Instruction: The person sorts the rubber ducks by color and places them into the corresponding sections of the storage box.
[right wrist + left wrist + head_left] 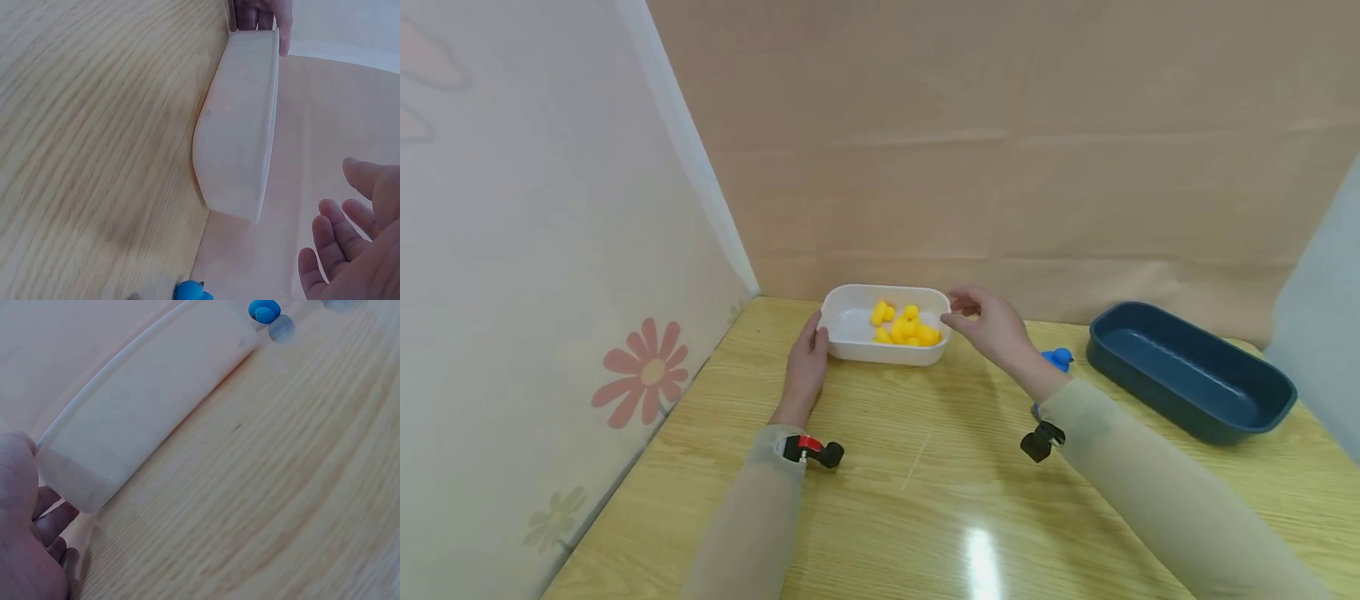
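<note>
A white rectangular tub [883, 354] stands on the wooden table against the back. Several small yellow rubber ducks [910, 329] lie inside it, bunched toward its right end. My left hand [806, 364] holds the tub's left end, thumb by the rim and fingers around the end wall. Beside the opposite end is my right hand [996, 327], palm toward the tub. Its fingers are loosely bent and apart, with nothing between them, as the right wrist view also shows. A blue rubber duck [1060, 358] sits on the table beyond my right wrist, partly hidden by the forearm.
At the right stands a dark blue rectangular tub [1187, 379] with nothing in it. Another bit of blue [1036, 411] peeks out beside my right sleeve. Brown paper [1000, 150] covers the back, and a flower-printed white panel [625, 250] closes off the left.
</note>
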{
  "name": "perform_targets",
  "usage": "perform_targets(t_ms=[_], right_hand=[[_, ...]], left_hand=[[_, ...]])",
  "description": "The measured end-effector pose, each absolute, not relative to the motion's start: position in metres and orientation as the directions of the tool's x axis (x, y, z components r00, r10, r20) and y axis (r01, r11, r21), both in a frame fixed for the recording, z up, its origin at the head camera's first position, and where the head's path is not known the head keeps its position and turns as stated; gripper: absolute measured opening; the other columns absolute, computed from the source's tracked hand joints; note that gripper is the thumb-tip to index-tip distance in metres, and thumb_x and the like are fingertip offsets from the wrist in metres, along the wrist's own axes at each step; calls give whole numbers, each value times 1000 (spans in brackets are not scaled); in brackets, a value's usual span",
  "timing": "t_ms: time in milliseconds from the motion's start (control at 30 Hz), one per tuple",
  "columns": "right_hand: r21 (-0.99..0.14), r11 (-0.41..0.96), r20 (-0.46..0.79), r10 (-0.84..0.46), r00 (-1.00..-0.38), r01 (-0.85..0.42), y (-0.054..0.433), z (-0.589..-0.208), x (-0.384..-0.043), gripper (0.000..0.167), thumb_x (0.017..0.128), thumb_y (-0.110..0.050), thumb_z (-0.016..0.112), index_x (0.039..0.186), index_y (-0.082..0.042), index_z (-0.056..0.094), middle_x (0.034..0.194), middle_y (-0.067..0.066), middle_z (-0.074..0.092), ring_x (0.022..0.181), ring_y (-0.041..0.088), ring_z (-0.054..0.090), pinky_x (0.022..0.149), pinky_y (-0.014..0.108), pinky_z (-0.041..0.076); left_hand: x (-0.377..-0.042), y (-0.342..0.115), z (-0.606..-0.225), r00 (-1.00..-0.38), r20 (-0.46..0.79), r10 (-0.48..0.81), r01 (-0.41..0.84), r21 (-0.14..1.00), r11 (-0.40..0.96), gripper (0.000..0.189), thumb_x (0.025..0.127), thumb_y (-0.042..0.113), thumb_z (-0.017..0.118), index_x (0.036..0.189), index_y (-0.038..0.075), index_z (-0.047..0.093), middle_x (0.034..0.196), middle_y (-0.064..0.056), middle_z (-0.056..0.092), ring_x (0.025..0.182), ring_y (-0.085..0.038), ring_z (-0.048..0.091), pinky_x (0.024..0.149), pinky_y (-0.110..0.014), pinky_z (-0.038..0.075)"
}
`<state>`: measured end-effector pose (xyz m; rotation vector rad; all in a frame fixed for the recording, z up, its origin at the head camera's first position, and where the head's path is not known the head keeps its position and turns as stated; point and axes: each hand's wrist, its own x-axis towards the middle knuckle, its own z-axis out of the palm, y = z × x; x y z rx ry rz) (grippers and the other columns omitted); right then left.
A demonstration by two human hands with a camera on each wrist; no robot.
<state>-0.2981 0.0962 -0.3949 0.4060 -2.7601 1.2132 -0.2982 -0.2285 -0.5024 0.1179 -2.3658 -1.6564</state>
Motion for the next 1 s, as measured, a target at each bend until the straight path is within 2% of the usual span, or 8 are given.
perform_targets(t_ms=[367, 533, 700, 867, 1000], right_hand=[[-691, 671, 205, -174, -963, -268, 126, -393, -281, 59, 108, -34, 76, 158, -8, 59, 143, 16, 70, 134, 39, 63, 112, 59, 52], [-687, 672, 225, -164, -960, -276, 140, -392, -273, 57, 108, -32, 76, 158, -9, 60, 141, 17, 71, 134, 39, 62, 114, 61, 49], [-699, 661, 223, -160, -962, -272, 151, -390, -264, 58, 109, -32, 75, 159, -9, 58, 141, 16, 70, 136, 37, 61, 120, 59, 44], [-690, 677, 215, -146, -965, -257, 163, -385, -252, 60, 110, -35, 72, 162, -9, 55, 146, 17, 67, 141, 41, 57, 119, 61, 44], [-689, 686, 201, -131, -971, -236, 175, -382, -242, 65, 111, -41, 70, 165, -10, 51, 150, 17, 65, 145, 44, 53, 118, 64, 44]], left_hand=[[-296, -230, -502, -967, 152, -204, 70, 931, 359, 67, 119, 54, 38, 176, 19, 33, 178, -6, 36, 165, -28, 29, 134, -49, 25], [-296, -231, -501, -961, 172, -217, 72, 912, 404, 70, 118, 57, 37, 176, 18, 31, 179, -6, 33, 166, -28, 25, 135, -49, 21], [-296, -231, -497, -939, 256, -231, 118, 867, 484, 70, 119, 54, 37, 175, 13, 32, 179, -11, 32, 167, -31, 24, 135, -50, 20], [-295, -228, -493, -906, 355, -230, 188, 825, 534, 68, 119, 52, 39, 173, 11, 36, 178, -13, 34, 167, -32, 24, 135, -51, 19], [-295, -220, -488, -878, 431, -206, 252, 784, 568, 63, 120, 44, 42, 169, 5, 42, 173, -17, 42, 163, -36, 31, 134, -53, 22]])
